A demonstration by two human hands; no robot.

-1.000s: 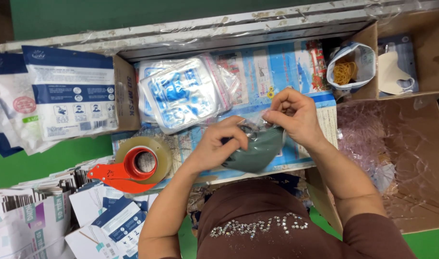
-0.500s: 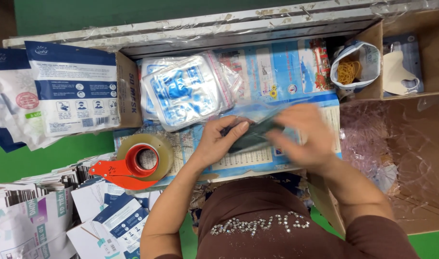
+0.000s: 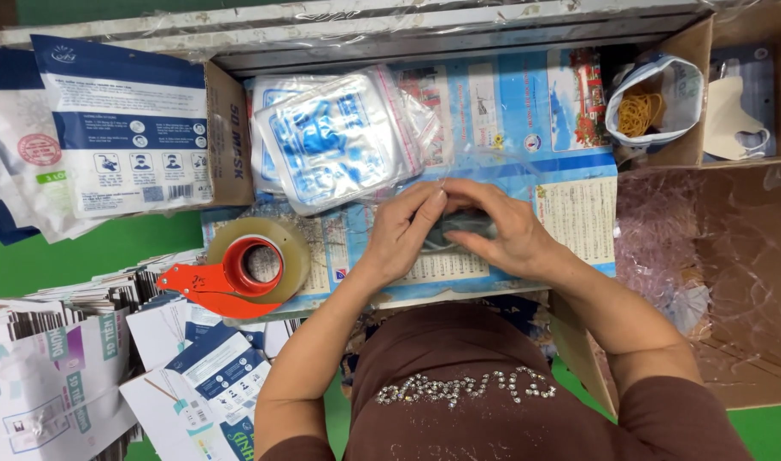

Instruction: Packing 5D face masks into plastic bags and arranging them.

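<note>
My left hand (image 3: 405,230) and my right hand (image 3: 503,229) meet over the middle of the work surface. Both grip a dark grey-green folded mask (image 3: 459,232) that sits partly inside a clear plastic bag (image 3: 501,171). The hands cover most of the mask. Under them lies a blue printed calendar sheet (image 3: 570,213). Just beyond my left hand rests a stack of clear bags with blue print (image 3: 331,141).
A tape roll on a red dispenser (image 3: 237,269) sits left of my hands. White and blue mask packets (image 3: 126,128) lean at the far left, flat printed boxes (image 3: 75,376) below them. A bag of rubber bands (image 3: 646,107) and a cardboard box with plastic lining (image 3: 732,273) stand right.
The mask was held open and visible between my hands; now both hands have closed together over it, with the clear bag around it.
</note>
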